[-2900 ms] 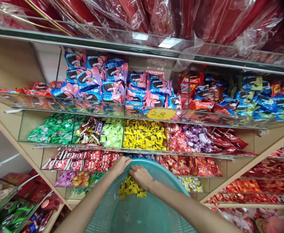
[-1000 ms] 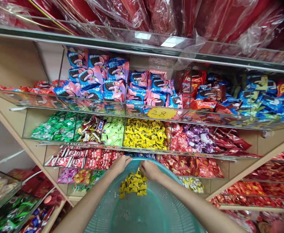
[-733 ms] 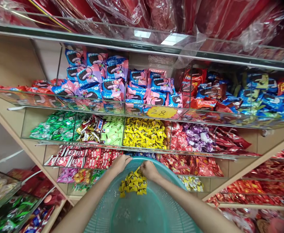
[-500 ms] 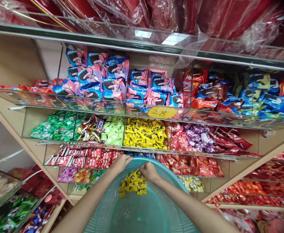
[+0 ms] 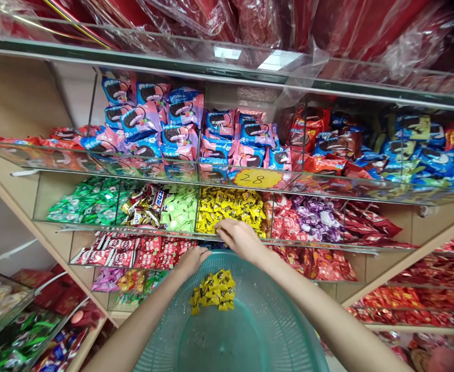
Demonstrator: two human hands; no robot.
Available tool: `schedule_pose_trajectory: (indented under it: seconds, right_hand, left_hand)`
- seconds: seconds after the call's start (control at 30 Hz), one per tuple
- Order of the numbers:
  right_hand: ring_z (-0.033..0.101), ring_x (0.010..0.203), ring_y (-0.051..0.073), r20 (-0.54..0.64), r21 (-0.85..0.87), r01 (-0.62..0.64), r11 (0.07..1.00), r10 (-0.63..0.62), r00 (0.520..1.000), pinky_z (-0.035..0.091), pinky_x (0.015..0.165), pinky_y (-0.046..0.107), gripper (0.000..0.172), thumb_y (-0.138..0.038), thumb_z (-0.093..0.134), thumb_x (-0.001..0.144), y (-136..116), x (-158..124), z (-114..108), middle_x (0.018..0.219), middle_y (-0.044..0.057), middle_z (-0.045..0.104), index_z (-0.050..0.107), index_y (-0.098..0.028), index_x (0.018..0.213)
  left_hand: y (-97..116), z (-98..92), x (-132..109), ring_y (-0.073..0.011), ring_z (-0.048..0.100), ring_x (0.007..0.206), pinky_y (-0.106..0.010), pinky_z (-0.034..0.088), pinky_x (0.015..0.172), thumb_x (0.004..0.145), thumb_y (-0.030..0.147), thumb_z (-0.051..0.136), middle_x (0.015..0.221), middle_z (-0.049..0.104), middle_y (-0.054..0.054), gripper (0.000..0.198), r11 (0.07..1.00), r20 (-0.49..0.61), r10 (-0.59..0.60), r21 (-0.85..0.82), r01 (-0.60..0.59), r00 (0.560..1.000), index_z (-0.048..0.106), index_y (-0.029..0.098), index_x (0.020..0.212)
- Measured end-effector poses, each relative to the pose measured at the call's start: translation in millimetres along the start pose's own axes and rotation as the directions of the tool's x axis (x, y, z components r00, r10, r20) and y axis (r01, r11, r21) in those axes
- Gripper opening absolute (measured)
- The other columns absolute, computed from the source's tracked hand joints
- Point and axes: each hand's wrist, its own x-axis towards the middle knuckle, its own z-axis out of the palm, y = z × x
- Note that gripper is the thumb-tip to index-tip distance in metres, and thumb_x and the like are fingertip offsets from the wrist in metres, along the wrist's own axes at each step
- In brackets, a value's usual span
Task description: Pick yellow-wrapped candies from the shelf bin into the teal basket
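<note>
My left hand (image 5: 192, 258) is closed on the far left rim of a green plastic basket (image 5: 294, 325). Inside the basket, toward its far side, lies a small pile of yellow-wrapped candies (image 5: 214, 290). My right hand (image 5: 239, 236) is above the basket's far rim, at the front glass edge of a shelf compartment. Its fingers are loosely bent and slightly apart, with no candy visible in them. Just beyond the fingertips, a heap of yellow-wrapped candies (image 5: 230, 204) fills that compartment.
Green candies (image 5: 91, 200) and pale green candies (image 5: 181, 207) are left of the yellow ones; purple candies (image 5: 315, 214) are to the right. Above, cookie packs (image 5: 184, 111) stand behind a glass front with a yellow price tag (image 5: 258, 178). Red packets (image 5: 122, 250) sit below.
My right hand has moved up and forward, from the yellow candies in the basket to the shelf's yellow candy compartment. My left hand stays on the rim.
</note>
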Motion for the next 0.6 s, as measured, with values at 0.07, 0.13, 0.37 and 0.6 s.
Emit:
schedule_pose_trajectory:
  seconds: [0.07,0.13,0.37,0.6]
  right_hand:
    - [0.058,0.088,0.015,0.014,-0.091,0.056,0.994,-0.055,0.998,0.039,0.07,0.025,0.027,-0.022,0.038,0.094,7,13,-5,0.098,0.007,0.062,0.06,-0.022,0.109]
    - [0.056,0.091,0.017,0.071,-0.152,0.106,0.983,-0.096,0.993,0.039,0.07,0.026,0.029,-0.019,0.038,0.093,13,23,-5,0.1,0.007,0.06,0.061,-0.023,0.111]
    - [0.054,0.089,0.016,0.144,-0.246,0.2,0.948,-0.168,0.975,0.037,0.065,0.025,0.026,-0.019,0.038,0.094,19,31,2,0.097,0.006,0.057,0.062,-0.02,0.103]
    - [0.053,0.081,0.014,0.081,-0.336,0.186,0.923,-0.169,0.982,0.034,0.061,0.025,0.027,-0.025,0.035,0.096,22,27,-5,0.09,0.004,0.057,0.059,-0.018,0.087]
  left_hand:
    - [1,-1.2,-1,-0.0205,0.06,0.072,-0.025,0.033,0.061,0.091,0.046,0.038,0.075,0.068,-0.005,0.04,1.0,0.0,0.002,0.002,-0.002,1.0,0.066,0.02,0.079]
    - [2,-2.2,-1,-0.0197,0.06,0.071,-0.024,0.033,0.06,0.091,0.046,0.038,0.074,0.068,-0.004,0.04,1.0,0.0,0.005,0.001,-0.005,1.0,0.065,0.02,0.077]
    - [-2,-1.3,1,-0.0188,0.059,0.069,-0.024,0.032,0.06,0.092,0.045,0.038,0.07,0.065,-0.003,0.039,1.0,0.001,0.017,0.003,-0.017,1.0,0.061,0.02,0.073]
    - [2,-1.6,-3,-0.0204,0.06,0.072,-0.025,0.031,0.059,0.092,0.044,0.037,0.074,0.066,-0.004,0.038,1.0,0.0,0.022,0.006,-0.022,1.0,0.06,0.02,0.074]
